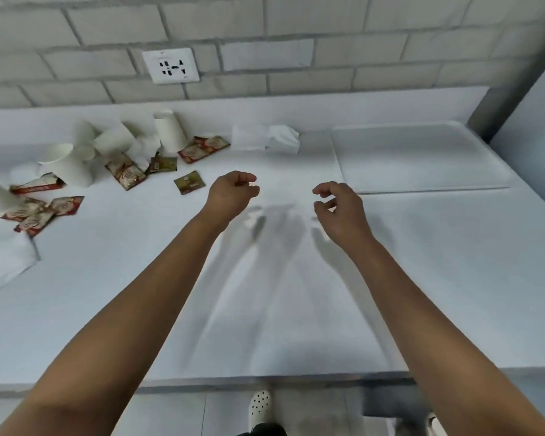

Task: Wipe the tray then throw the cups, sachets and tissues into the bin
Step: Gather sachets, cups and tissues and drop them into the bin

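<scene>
Both arms reach forward over the white surface (296,309). The left hand (233,193) and the right hand (340,209) hover near the middle of the frame, a little apart, each with fingers loosely curled and holding nothing. The white tray (422,155) lies flat in the upper right, close to the wall corner. Folded tissues (265,138) lie in the upper middle, just left of the tray. In the upper left, several paper cups (66,165) stand or lie among red and green sachets (189,182). Another tissue (7,262) lies at the left edge. A wall socket (170,66) is above, on the brick wall.
</scene>
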The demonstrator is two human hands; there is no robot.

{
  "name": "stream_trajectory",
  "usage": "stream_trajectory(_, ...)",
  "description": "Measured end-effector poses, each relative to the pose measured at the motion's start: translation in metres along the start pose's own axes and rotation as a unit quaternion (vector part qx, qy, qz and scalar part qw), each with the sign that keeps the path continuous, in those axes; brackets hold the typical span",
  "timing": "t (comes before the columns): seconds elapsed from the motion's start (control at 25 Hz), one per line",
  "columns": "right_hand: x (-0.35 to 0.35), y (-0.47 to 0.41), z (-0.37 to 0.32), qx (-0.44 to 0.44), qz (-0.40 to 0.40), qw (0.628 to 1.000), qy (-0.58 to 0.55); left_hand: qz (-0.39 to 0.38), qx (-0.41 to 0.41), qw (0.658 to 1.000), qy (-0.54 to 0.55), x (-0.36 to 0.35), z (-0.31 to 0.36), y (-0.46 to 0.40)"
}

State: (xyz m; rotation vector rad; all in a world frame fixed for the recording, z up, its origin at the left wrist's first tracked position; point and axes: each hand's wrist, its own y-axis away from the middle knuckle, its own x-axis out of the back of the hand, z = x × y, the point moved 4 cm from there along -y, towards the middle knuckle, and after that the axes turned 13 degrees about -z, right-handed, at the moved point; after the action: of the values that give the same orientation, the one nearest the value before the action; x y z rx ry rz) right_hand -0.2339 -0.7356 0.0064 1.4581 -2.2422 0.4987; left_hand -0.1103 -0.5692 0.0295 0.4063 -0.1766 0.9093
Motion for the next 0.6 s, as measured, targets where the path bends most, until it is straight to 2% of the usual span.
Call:
stream_trajectory(0.24,-0.055,-0.083,-0.002,-0.044,-0.050,0.995,0.075,0.078,0.068,0.984,-0.142,0.106,-0.054,-0.066)
stream_trajectory(0.4,-0.068,-0.138,0.006,-0.063,-0.046,0.989,0.125,0.028,0.115,0.961,-0.251,0.138,-0.082,-0.102)
stream_trajectory(0.48,-0.071,-0.163,0.012,-0.068,-0.042,0.985,0.151,0.002,0.116,0.950,-0.291,0.141,-0.092,-0.112)
stream_trajectory(0.6,-0.075,-0.203,0.015,-0.077,-0.036,0.977,0.196,0.004,0.098,0.937,-0.335,0.146,-0.104,-0.125)
